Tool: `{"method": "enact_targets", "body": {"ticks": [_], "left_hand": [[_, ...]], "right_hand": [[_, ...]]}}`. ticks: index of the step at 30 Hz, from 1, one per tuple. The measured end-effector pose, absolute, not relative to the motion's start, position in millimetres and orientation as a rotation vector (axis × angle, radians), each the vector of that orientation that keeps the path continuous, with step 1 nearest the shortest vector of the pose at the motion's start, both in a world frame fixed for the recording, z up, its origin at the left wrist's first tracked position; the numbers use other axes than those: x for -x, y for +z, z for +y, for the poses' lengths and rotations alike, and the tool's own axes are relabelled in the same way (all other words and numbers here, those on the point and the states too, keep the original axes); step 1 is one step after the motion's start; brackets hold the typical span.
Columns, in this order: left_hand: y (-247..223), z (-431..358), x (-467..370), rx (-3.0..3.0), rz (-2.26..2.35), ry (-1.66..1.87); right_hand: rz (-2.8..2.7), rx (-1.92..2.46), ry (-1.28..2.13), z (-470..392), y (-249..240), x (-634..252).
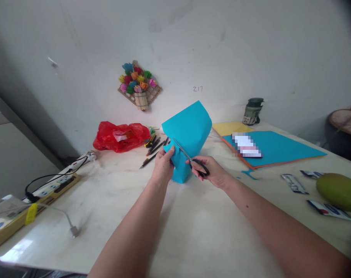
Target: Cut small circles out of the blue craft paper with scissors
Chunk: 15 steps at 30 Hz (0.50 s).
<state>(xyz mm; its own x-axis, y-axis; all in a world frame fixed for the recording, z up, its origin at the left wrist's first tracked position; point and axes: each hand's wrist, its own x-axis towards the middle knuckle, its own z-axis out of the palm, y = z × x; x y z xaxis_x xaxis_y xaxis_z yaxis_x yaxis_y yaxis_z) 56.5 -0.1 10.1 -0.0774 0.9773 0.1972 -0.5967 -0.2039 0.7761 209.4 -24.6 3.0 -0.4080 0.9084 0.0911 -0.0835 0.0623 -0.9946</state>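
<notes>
A large blue paper sheet (189, 127) stands curved above the middle of the table, its left side cut. My left hand (164, 164) pinches the sheet near its lower left edge, thumb on top. In my right hand (208, 172) are scissors (200, 166) with black handles, fingers closed round the loops. Their blades point up and left and lie against the paper, just right of my left thumb. Part of the blades is hard to make out against the sheet.
Stacked coloured sheets (279, 148) with a phone (247, 146) on top lie at right, near blue scraps (250, 174), packets and a green fruit (341, 192). Pens (152, 152), a red bag (120, 137) and a power strip (55, 187) are at left. A bottle (253, 111) stands behind.
</notes>
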Motion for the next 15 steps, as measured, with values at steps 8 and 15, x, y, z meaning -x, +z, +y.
{"method": "enact_targets", "body": {"ticks": [8,15], "left_hand": [[12.2,0.8,-50.5,-0.860,0.618,1.558],[12.9,1.4,-44.3,-0.953,0.623,1.491]], "right_hand": [[-1.527,0.870,1.464,-24.9,4.5,-211.1],[-1.565,0.893,1.448,-22.4,4.3,-213.7]]}}
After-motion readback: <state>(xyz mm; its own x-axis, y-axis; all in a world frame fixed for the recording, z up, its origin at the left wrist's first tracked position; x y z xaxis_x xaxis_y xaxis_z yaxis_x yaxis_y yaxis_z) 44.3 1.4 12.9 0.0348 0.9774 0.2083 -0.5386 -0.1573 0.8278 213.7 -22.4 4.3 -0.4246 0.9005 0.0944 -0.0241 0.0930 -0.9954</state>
